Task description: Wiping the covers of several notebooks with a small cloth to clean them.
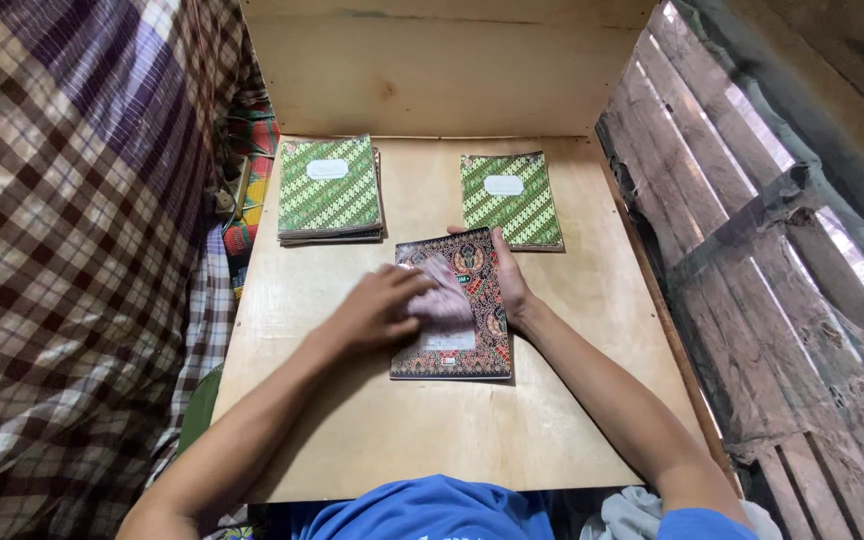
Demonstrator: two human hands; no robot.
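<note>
Dark patterned notebook (452, 310) lies flat in the middle of the plywood table (572, 420); the left hand (377, 305) rests open across its cover, fingers blurred, gripping nothing, while the right hand (507, 275) lies open along its right edge, thumb near the far corner. Farther off sit a stack of green notebooks (330, 190) at left and a single green notebook (510, 200) at right. A hard sideways push could likely slide the book off line. No containers show
</note>
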